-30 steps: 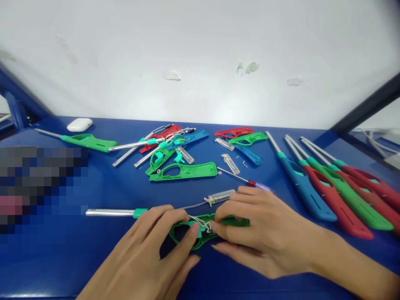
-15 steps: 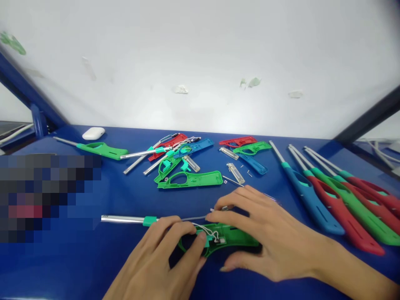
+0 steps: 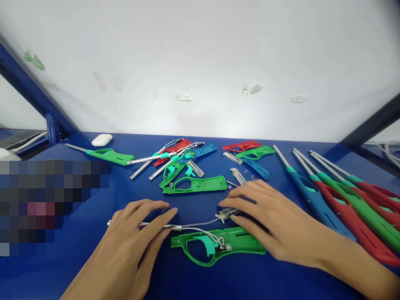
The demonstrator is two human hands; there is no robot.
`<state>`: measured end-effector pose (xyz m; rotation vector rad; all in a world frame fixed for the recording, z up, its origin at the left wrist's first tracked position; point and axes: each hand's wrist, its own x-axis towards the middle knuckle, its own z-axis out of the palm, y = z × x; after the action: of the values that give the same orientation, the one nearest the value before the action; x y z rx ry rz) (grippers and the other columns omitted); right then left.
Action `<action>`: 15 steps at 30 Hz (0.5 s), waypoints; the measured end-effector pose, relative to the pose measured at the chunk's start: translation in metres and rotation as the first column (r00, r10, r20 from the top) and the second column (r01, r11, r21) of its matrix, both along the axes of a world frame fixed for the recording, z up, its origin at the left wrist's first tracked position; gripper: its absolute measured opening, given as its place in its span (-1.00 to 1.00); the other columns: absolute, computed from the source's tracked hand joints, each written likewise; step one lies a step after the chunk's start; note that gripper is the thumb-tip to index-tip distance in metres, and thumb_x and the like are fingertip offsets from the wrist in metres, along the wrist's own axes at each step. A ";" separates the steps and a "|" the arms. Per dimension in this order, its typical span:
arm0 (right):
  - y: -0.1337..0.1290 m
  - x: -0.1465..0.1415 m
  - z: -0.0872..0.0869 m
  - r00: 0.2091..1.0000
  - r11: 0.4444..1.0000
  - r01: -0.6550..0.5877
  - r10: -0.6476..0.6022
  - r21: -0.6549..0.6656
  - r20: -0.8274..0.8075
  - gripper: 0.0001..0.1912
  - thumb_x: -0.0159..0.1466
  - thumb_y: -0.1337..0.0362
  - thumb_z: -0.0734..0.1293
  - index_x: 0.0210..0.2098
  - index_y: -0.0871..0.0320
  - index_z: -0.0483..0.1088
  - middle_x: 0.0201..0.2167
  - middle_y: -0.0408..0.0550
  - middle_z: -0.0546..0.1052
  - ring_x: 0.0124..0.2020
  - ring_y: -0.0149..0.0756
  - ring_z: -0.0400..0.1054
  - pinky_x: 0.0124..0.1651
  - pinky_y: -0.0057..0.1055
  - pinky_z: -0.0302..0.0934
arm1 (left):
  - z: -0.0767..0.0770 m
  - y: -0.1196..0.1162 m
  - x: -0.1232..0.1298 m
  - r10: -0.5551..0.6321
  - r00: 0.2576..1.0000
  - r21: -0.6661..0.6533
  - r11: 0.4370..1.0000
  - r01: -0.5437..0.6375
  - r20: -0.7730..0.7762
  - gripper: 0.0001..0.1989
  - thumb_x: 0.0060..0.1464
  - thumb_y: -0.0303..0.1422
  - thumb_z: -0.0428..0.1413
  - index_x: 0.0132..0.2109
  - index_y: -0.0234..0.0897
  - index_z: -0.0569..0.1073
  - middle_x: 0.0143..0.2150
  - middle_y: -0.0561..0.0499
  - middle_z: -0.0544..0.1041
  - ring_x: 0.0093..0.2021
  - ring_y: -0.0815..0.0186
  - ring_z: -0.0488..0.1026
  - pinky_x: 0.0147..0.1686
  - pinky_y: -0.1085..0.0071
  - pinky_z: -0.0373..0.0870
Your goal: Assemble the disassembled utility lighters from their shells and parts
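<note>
My left hand (image 3: 134,233) is closed around a thin metal lighter tube (image 3: 175,228), covering most of its length. A pale gas hose and white wires run out of the tube's right end. In my right hand (image 3: 268,221), thumb and fingers pinch a clear fuel tank (image 3: 225,214), at the hose's far end. Between the hands, a green lighter half-shell (image 3: 246,243) lies inner side up on the table. A teal trigger (image 3: 208,245) sits in it, with the wires leading to a small igniter (image 3: 225,247); the right thumb is just above the shell's upper edge.
Behind lie loose green half-shells (image 3: 209,183), a red half-shell (image 3: 242,146), metal tubes (image 3: 140,166) and another fuel tank (image 3: 238,176). Several whole lighters (image 3: 331,212) are at right, a green lighter (image 3: 114,156) and white earbud case (image 3: 102,140) at left. A white panel (image 3: 200,50) stands behind.
My left hand has left the trigger area of the green shell and moved left onto the metal tube. The shell is now more uncovered, and the fuel tank shows in my right hand.
</note>
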<state>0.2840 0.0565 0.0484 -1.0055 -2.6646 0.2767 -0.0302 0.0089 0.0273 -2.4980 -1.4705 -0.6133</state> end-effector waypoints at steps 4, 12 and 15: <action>0.003 0.001 -0.003 1.000 1.000 -0.019 0.018 0.019 0.002 -0.73 0.54 0.22 0.17 0.13 -0.01 0.42 0.02 -0.03 0.52 0.05 -0.12 0.39 0.13 -0.06 0.22 | 0.004 0.006 0.002 -0.055 0.996 -0.022 0.998 0.057 0.074 -0.68 0.43 -0.31 -0.05 -0.04 -0.07 0.63 -0.02 0.02 0.65 -0.02 0.14 0.59 -0.08 0.19 0.61; 0.003 0.003 -0.006 1.000 0.999 -0.010 0.011 0.033 -0.020 -0.74 0.56 0.17 0.17 0.10 -0.04 0.44 -0.04 -0.11 0.55 -0.04 -0.19 0.44 0.06 -0.13 0.25 | 0.001 0.004 0.000 -0.086 0.996 -0.069 0.994 0.086 0.000 -0.65 0.44 -0.38 -0.09 -0.04 -0.09 0.61 -0.01 0.07 0.66 -0.04 0.21 0.60 -0.01 0.28 0.56; 0.003 0.004 -0.005 1.000 0.997 -0.010 0.011 0.077 -0.006 -0.69 0.57 0.20 0.12 0.10 0.00 0.46 -0.05 -0.08 0.57 -0.04 -0.16 0.46 0.08 -0.09 0.25 | -0.003 -0.001 -0.010 -0.093 0.993 -0.096 0.992 0.087 -0.070 -0.70 0.41 -0.37 -0.02 0.06 -0.03 0.58 0.05 0.09 0.65 0.01 0.17 0.59 0.01 0.28 0.53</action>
<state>0.2876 0.0595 0.0430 -0.9656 -2.6534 0.1776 -0.0397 0.0078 0.0240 -2.6397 -1.3975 -0.4711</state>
